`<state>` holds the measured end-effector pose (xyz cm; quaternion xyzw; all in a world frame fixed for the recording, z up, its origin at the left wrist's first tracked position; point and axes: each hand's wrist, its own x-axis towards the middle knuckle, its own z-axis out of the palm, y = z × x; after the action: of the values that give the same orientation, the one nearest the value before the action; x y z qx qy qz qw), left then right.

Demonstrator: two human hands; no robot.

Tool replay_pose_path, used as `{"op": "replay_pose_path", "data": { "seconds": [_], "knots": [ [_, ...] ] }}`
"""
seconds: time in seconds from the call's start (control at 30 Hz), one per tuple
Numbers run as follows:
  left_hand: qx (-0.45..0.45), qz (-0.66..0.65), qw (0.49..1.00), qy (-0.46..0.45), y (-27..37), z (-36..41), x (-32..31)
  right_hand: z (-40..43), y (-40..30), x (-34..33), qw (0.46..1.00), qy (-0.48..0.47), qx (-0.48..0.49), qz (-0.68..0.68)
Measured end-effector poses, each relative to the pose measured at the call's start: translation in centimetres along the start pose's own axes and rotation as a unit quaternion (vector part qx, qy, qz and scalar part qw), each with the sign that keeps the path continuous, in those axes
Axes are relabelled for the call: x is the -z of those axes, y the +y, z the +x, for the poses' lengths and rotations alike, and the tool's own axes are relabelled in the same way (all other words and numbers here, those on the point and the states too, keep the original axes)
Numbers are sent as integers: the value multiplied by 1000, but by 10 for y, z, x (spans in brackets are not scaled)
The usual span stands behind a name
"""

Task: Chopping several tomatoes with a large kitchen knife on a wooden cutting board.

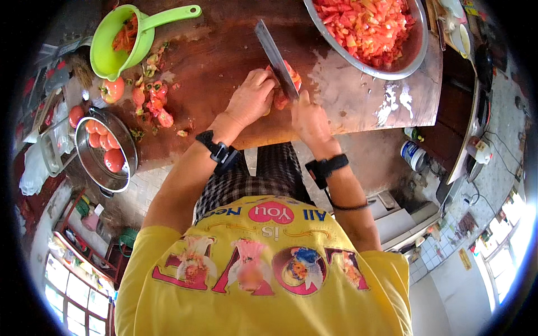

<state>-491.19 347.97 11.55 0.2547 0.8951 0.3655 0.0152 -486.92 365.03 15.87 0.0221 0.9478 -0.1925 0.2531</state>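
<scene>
My right hand point(312, 119) grips the handle of a kitchen knife point(274, 52), its broad blade angled up and to the left over a cut tomato point(294, 75). Part of that tomato is hidden by the blade. My left hand point(254, 93) presses with bent fingers against the tomato's left side, close to the blade. Both rest near the front edge of the wooden table point(210, 54). Beyond them at the upper right, a metal bowl point(421, 46) holds a heap of chopped tomato point(370, 31).
On the left are a green strainer with a handle point(145, 40) holding scraps, a whole tomato point(112, 90), and tomato trimmings point(156, 101). A steel pot point(132, 147) with several tomatoes sits at the table's left front edge. A white tub point(414, 156) stands below the right edge.
</scene>
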Motion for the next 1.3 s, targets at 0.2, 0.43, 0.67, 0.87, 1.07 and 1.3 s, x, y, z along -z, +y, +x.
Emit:
{"op": "replay_pose_path", "data": {
  "seconds": [0.2, 0.43, 0.67, 0.87, 1.07, 1.3],
  "knots": [
    [18, -20, 999, -20, -13, -9, -7, -37, -12, 3, 1000, -12, 22, 13],
    [11, 5, 1000, -23, -10, -5, -3, 3, -12, -23, 1000, 15, 3, -13],
    [311, -85, 945, 48, 5, -41, 11, -22, 5, 28, 999, 34, 20, 24],
    [470, -210, 856, 52, 25, -47, -10, 3, 48, 53, 995, 27, 95, -25],
    [369, -35, 903, 217, 26, -32, -37, 19, 68, 49, 976, -28, 174, -128],
    [327, -49, 893, 306, 41, -13, -34, 29, 82, 59, 968, -25, 237, -83]
  ]
}}
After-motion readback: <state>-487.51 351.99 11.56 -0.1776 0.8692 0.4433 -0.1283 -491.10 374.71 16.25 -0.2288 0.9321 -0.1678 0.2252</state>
